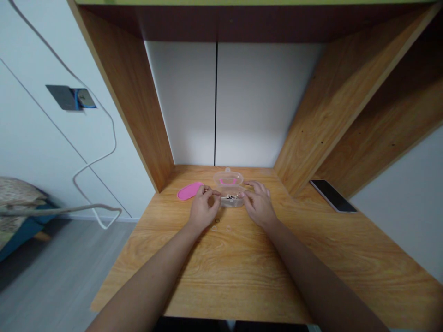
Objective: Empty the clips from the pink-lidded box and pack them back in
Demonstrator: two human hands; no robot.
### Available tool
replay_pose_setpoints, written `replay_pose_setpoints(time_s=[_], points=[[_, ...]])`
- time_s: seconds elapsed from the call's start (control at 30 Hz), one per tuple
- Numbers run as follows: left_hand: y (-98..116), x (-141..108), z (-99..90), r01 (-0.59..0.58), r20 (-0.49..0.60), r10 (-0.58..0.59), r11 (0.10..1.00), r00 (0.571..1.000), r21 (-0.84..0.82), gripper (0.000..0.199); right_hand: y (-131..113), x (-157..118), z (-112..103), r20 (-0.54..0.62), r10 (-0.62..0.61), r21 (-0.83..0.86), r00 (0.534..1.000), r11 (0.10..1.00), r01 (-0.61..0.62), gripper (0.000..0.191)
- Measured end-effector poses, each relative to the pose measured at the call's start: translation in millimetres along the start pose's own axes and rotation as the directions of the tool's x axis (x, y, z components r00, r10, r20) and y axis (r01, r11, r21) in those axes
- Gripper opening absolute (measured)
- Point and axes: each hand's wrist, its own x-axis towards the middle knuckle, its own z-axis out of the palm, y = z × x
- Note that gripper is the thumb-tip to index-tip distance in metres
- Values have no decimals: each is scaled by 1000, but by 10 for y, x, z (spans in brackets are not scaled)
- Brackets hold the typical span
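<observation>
A small clear plastic box (232,203) stands with its lid (228,176) raised at the back, and a pink handle (227,181) shows there. Small dark and light items (230,197) lie inside, too small to name. At the box's left end, my left hand (203,208) is closed, thumb and forefinger pinched; what they hold cannot be made out. My right hand (259,203) grips the right end, thumb at the near rim and forefinger farther back. A dark small ring (217,221) and a pale small ring (214,228) lie in front.
Left of the box lies a pink oval piece (189,191). A phone (332,196) rests at the right, by the wall. Wooden side panels (128,92) and an overhead shelf (228,23) enclose the desk's back. A white cable (112,133) hangs at the left.
</observation>
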Motion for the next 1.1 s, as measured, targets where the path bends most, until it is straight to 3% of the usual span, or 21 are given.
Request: replay_pose_setpoints(time_s=[0.27,0.43,0.5,0.6,0.7,0.83,0.97,1.1], points=[[17,5,-15,15,3,-15,1000,1000,0,16,-75,-6,-29,-80,-97,104,992,989,105,21],[40,20,-43,23,-33,-23,1000,999,-5,15,-189,-33,-113,-111,-243,166,964,952,259,14],[23,35,-67,45,-57,-45,999,997,0,16,-248,-53,-141,-67,-348,215,935,910,354,14],[-43,58,-95,95,-131,-98,995,987,-28,15,-356,-84,-152,89,-483,282,871,851,443,17],[-118,71,-99,147,-191,-164,984,968,-98,15,-470,-116,-114,213,-554,320,805,818,478,22],[-151,67,-80,203,-227,-234,967,945,-151,15,-585,-155,-40,271,-612,362,743,780,510,28],[-125,57,-67,217,-218,-253,960,943,-176,14,-627,-172,-3,298,-635,356,713,767,535,23],[-104,56,-65,225,-211,-261,958,942,-180,13,-577,-172,22,284,-621,337,730,778,531,14]])
